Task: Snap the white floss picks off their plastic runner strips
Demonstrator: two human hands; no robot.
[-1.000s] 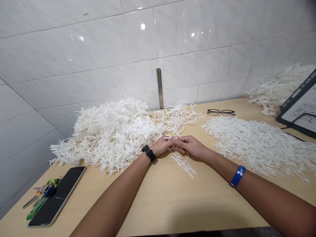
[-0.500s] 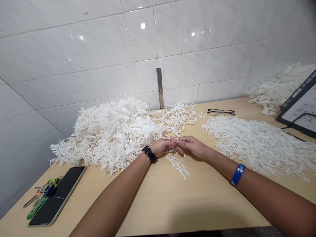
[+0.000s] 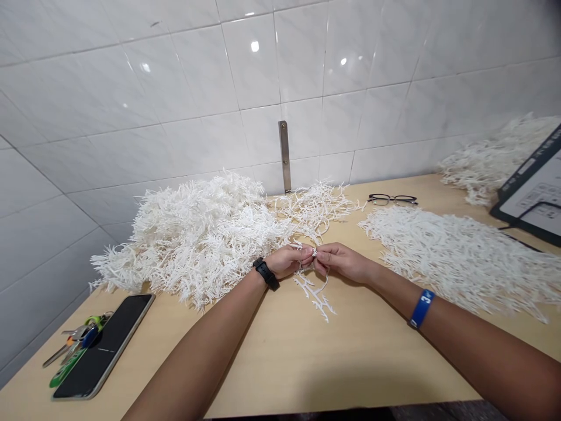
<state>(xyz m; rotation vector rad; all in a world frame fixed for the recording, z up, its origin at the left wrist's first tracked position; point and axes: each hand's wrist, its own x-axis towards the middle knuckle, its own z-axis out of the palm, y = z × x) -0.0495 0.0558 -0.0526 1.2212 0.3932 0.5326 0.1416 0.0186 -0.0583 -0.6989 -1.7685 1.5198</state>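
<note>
Both my hands meet over the middle of the table, pinching a white branched plastic sprig (image 3: 316, 295). My left hand (image 3: 290, 261), with a black band at the wrist, grips it between thumb and forefinger. My right hand (image 3: 344, 261) pinches it right beside the left fingertips; a blue wristband sits on that arm. Part of the sprig dangles below the fingers, and a curved stem loops under the right hand. The exact spot where the fingers press is hidden. Just behind the hands lies a loose tangle of white sprigs (image 3: 322, 204).
A big heap of bushy white sprigs (image 3: 205, 234) stands left, a flatter pile (image 3: 456, 257) right. Black-framed glasses (image 3: 392, 199), a metal bracket (image 3: 284, 156) and a dark-edged board (image 3: 537, 187) are farther back. A phone (image 3: 105, 345) and keys (image 3: 72, 345) lie front left.
Almost nothing differs. My hands stay together on the sprig, and its dangling end has shifted very slightly left.
</note>
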